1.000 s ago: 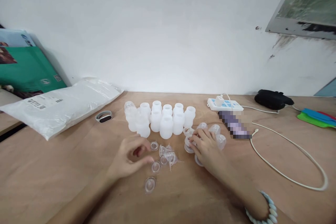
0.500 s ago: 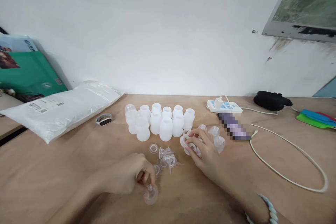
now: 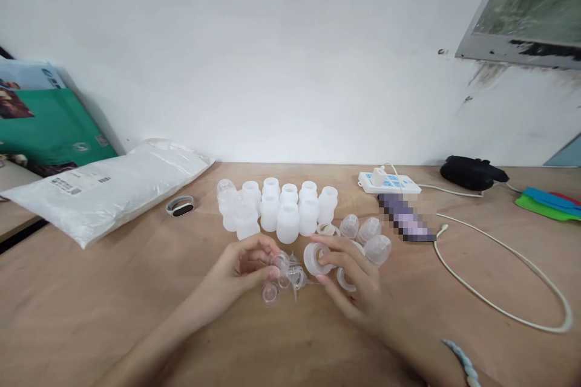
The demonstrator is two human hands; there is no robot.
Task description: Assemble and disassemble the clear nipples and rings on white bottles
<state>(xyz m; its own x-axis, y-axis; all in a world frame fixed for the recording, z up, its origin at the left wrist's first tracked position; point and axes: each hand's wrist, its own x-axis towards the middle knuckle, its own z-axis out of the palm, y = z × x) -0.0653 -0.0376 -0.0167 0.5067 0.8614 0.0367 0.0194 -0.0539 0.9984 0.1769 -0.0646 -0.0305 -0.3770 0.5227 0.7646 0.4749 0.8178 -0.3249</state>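
Note:
My left hand is closed, with thumb and fingers pinching a clear bottle nipple; fingers partly cover it. My right hand grips a translucent threaded bottle collar on its near side, its open ring turned toward the left hand. The two pieces are apart. Below and between the hands lies a small pile of clear nipples, with a single nipple at its left. Another collar lies under the right hand, and one more collar shows behind its fingers.
Several frosted white bottles stand grouped behind the hands. Clear dome caps lie at the right. Farther out are a white parcel, a wristband, a power strip, a pixelated phone-like object and a looped cable.
My left hand has risen from the table's near side toward the pile, carrying the clear piece. My right hand has lifted a collar from among the rings and turned it leftward.

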